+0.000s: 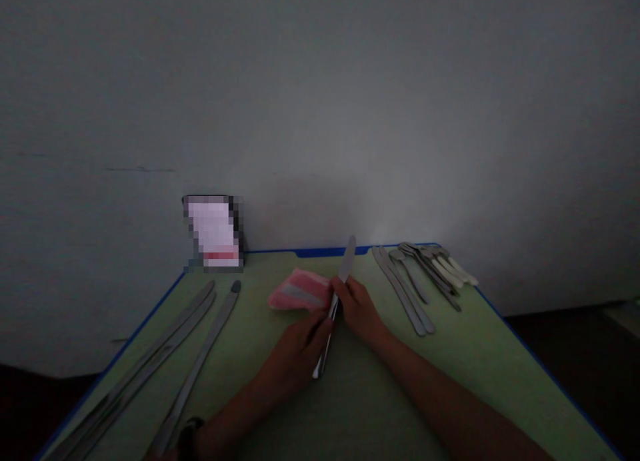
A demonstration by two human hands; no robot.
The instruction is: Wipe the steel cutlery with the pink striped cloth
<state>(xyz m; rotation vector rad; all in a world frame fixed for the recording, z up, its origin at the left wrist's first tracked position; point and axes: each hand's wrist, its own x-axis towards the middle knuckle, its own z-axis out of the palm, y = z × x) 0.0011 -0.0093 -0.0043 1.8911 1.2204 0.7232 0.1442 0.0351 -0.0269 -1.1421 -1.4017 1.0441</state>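
A table knife [344,268] lies lengthwise over the middle of the green table [480,354], blade pointing away from me. My left hand [295,358] grips its handle, fingers closed around it. My right hand [357,308] pinches the knife just above, near where the blade starts. A folded pink cloth [300,291] rests on the table right next to the knife, touching my right hand's fingers on the left side.
Three long knives [190,344] lie on the left of the table. A group of several forks, spoons and knives [425,274] lies at the far right. A blurred white card [214,233] stands against the grey wall. The table has a blue edge.
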